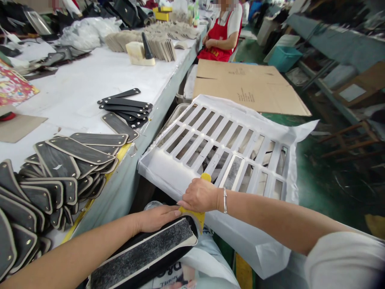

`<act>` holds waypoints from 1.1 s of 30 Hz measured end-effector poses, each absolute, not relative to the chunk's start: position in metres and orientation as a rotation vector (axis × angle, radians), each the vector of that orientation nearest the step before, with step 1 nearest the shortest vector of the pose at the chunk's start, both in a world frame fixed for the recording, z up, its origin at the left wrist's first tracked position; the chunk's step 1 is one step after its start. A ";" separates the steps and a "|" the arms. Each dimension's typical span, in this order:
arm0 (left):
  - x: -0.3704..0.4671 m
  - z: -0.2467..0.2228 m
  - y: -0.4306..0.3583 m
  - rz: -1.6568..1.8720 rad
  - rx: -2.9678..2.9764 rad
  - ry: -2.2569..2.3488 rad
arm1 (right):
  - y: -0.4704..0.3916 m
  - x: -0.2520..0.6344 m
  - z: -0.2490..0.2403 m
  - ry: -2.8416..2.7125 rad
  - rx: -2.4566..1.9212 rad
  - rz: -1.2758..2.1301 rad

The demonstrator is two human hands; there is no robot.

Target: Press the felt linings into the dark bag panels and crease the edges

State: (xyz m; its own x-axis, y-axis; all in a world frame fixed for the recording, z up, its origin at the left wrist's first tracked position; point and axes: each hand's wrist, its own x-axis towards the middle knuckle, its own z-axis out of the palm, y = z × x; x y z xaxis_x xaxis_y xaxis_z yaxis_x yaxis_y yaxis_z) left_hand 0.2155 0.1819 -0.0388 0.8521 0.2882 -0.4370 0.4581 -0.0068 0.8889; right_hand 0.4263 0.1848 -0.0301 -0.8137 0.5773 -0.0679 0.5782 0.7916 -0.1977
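My right hand (200,195) is closed round a yellow-handled tool (205,177). Its yellow lower part (197,216) sits at the right end of a black piece (177,255) on my lap; the tool's exact kind is partly hidden. My left hand (158,218) lies flat along the far edge of that piece, fingers stretched out and fingertips close to my right hand. On top of the black piece runs a speckled dark grey strip (144,253) with pale edges. Beyond my right hand, a similar strip (234,172) rests on a white slatted rack (207,136).
Grey panels with pale edging (87,150) lie heaped on the white table (78,88) at left, near black straps (126,106). Flat cardboard (240,84) lies behind the rack. A person in a red apron (221,38) sits farther back. A teal bin (284,58) stands right.
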 end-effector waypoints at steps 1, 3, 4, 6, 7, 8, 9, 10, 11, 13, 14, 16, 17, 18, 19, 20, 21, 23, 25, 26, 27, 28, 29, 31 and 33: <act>0.218 -0.038 0.182 -0.152 1.625 0.590 | 0.180 0.429 -0.030 2.942 1.011 -0.345; 0.224 -0.035 0.182 -0.174 1.664 0.584 | 0.169 0.433 -0.030 2.869 1.132 -0.371; 0.228 -0.034 0.181 -0.186 1.681 0.586 | 0.164 0.435 -0.030 2.837 1.186 -0.381; 0.235 -0.034 0.180 -0.192 1.719 0.595 | 0.154 0.439 -0.029 2.791 1.272 -0.393; 0.238 -0.034 0.179 -0.185 1.745 0.600 | 0.150 0.440 -0.028 2.771 1.312 -0.387; 0.241 -0.034 0.178 -0.172 1.771 0.608 | 0.147 0.442 -0.027 2.751 1.350 -0.371; 0.243 -0.034 0.177 -0.163 1.800 0.621 | 0.144 0.443 -0.025 2.728 1.385 -0.351; 0.244 -0.033 0.176 -0.160 1.830 0.643 | 0.141 0.444 -0.023 2.702 1.416 -0.338; 0.244 -0.031 0.175 -0.162 1.859 0.666 | 0.138 0.446 -0.020 2.663 1.452 -0.344; 0.241 -0.025 0.170 -0.174 1.906 0.716 | 0.130 0.452 -0.015 2.558 1.551 -0.383; 0.238 -0.021 0.167 -0.191 1.929 0.757 | 0.124 0.456 -0.013 2.496 1.616 -0.409; 0.231 -0.012 0.156 -0.235 2.000 0.866 | 0.110 0.466 -0.014 2.336 1.786 -0.520; 0.229 -0.008 0.150 -0.260 2.055 0.922 | 0.101 0.471 -0.016 2.258 1.859 -0.596; 0.227 -0.004 0.143 -0.284 2.120 0.968 | 0.091 0.476 -0.019 2.194 1.909 -0.683; 0.227 -0.002 0.136 -0.299 2.190 1.006 | 0.082 0.481 -0.023 2.144 1.937 -0.773; 0.228 0.000 0.128 -0.305 2.255 1.038 | 0.073 0.485 -0.026 2.121 1.935 -0.857; 0.230 0.001 0.122 -0.309 2.311 1.077 | 0.065 0.489 -0.030 2.123 1.910 -0.931; 0.235 0.001 0.109 -0.304 2.389 1.182 | 0.052 0.494 -0.032 2.114 1.843 -1.141; 0.241 -0.002 0.100 -0.259 2.457 1.273 | 0.043 0.497 -0.029 2.015 1.778 -1.490; 0.243 -0.003 0.096 -0.222 2.494 1.302 | 0.040 0.497 -0.026 1.947 1.739 -1.677; 0.244 -0.005 0.092 -0.179 2.530 1.325 | 0.038 0.498 -0.021 1.891 1.699 -1.834; 0.245 -0.007 0.089 -0.139 2.561 1.343 | 0.037 0.498 -0.016 1.860 1.653 -1.953; 0.245 -0.009 0.087 -0.106 2.584 1.354 | 0.037 0.497 -0.011 1.851 1.610 -2.027; 0.244 -0.012 0.083 -0.062 2.607 1.367 | 0.039 0.493 -0.002 1.891 1.550 -2.053; 0.244 -0.015 0.081 -0.034 2.611 1.373 | 0.044 0.486 0.004 1.931 1.513 -2.002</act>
